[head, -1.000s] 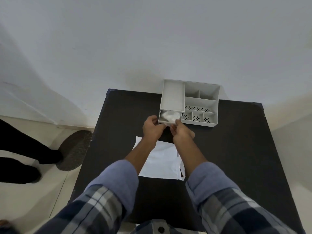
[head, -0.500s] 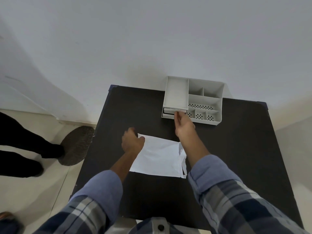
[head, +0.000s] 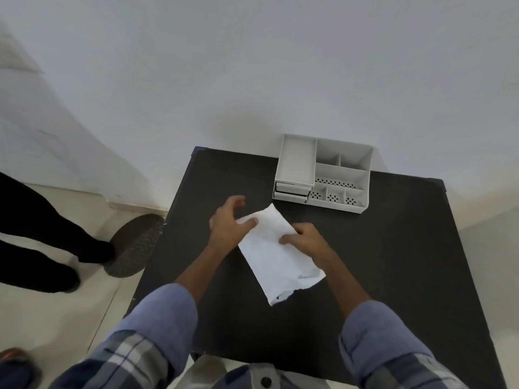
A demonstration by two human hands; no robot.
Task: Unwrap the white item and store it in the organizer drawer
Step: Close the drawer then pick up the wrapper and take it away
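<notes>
On a black table (head: 393, 248) set against a white wall (head: 252, 66), a person's left hand (head: 229, 224) lays its thumb flat on the upper edge of a white paper wrapper (head: 276, 259), fingers loosely spread, while the right hand (head: 307, 238) curls its fingers over the sheet's opposite edge. Just beyond stands a grey organizer (head: 341, 175), its two small drawers (head: 290, 192) pushed in, contents hidden; another person's dark shoes (head: 92, 251) stand left of the table

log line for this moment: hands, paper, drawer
left hand: thumb on paper corner | right hand: holds paper edge | drawer: pushed in | organizer: on table
</notes>
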